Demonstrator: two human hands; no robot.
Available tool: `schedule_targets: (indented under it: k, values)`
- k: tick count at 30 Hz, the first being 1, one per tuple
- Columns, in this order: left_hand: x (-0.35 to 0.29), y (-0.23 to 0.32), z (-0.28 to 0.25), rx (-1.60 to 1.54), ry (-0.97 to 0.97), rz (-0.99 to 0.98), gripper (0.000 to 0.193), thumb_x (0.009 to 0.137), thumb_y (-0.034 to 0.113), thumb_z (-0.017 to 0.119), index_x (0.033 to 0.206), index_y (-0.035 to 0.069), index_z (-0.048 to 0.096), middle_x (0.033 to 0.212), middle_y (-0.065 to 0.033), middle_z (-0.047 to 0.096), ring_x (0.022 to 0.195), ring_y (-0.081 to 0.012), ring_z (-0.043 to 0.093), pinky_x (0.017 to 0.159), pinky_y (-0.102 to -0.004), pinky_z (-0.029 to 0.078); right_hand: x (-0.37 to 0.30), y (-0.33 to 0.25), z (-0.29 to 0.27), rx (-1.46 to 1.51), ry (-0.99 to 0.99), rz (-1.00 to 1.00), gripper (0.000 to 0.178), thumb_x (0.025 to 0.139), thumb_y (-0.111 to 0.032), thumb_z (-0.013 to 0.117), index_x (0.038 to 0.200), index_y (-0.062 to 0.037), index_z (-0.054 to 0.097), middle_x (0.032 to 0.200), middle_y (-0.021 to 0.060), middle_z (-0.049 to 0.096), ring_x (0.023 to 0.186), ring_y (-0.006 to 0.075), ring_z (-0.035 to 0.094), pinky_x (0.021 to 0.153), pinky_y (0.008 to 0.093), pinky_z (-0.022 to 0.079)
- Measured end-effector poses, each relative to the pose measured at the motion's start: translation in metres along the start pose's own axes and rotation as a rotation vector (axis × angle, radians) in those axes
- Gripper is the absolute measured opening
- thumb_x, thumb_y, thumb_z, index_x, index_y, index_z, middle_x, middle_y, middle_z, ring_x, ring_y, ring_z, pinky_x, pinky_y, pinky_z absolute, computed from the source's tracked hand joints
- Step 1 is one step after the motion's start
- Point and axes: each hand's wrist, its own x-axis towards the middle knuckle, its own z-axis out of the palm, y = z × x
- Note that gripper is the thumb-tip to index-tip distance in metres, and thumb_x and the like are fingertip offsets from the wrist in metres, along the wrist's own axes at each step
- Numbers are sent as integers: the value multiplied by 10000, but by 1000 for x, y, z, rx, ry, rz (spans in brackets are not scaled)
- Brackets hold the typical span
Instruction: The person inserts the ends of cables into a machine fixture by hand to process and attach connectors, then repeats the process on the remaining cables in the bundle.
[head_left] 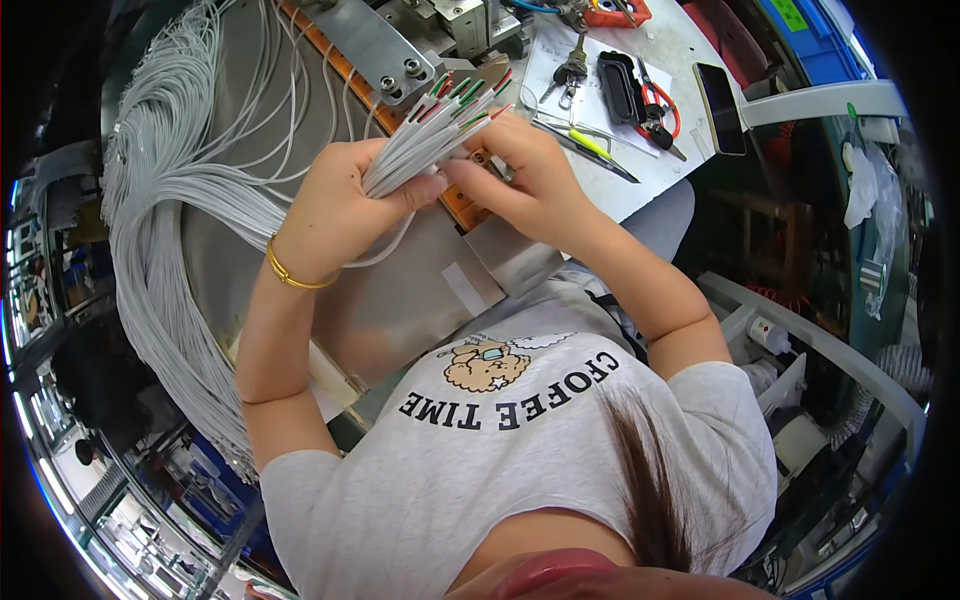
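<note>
My left hand point(335, 205), with a gold bracelet at the wrist, is wrapped round a bundle of thin white cables point(415, 150). Their ends fan up and to the right, with short red, green and white inner wires showing. From the right, my right hand point(530, 185) closes on the bundle's edge, its thumb and bent fingers touching the cables below the wire ends. Its fingertips are partly hidden. A thick hank of the same white cables point(150, 150) trails from my left hand over the metal table point(400, 310) and hangs down at the left.
A machine with a bolted metal plate point(375, 50) and an orange rail point(325, 40) stands just beyond my hands. Right of it, a white worktop point(690, 45) bears keys point(570, 70), a black case point(620, 88), red-handled cutters point(657, 125), a yellow-green pen point(590, 143) and a phone point(720, 110).
</note>
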Motion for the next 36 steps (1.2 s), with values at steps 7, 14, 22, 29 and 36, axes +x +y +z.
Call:
schedule_targets:
  k: [7,14,22,29,36]
  values:
    - [-1,-1,3,-37,30,74,193,795,102,681,957,5,638,727,9,610,676,-57,511,630,-229,424,2,-14,-6,-45,-53,29,118,767,-42,638,867,-2,591,849,94,597,800,240,561,731,318,444]
    - [2,5,-8,-65,-110,-150,200,790,101,691,956,16,618,774,17,586,678,-44,473,619,-221,401,6,0,-8,-269,43,-359,119,748,-13,646,849,2,585,822,83,599,783,226,566,715,297,441]
    - [-2,5,-1,-166,-8,-22,201,775,103,714,929,24,610,737,24,570,656,-47,482,588,-222,397,5,-7,-10,12,-18,-113,108,765,-27,638,857,7,592,839,79,611,792,202,562,724,289,437]
    - [-1,3,-1,-156,-7,-44,210,773,117,720,929,28,610,735,21,575,627,-51,488,565,-219,398,5,-6,-7,28,-4,-75,112,767,-31,633,867,7,598,836,85,607,787,195,560,723,287,436]
    - [0,1,0,-185,51,-25,218,776,135,719,931,29,610,718,15,573,565,-56,493,520,-216,403,6,-11,-5,78,27,16,105,762,-30,631,839,19,580,814,95,592,778,189,551,717,284,432]
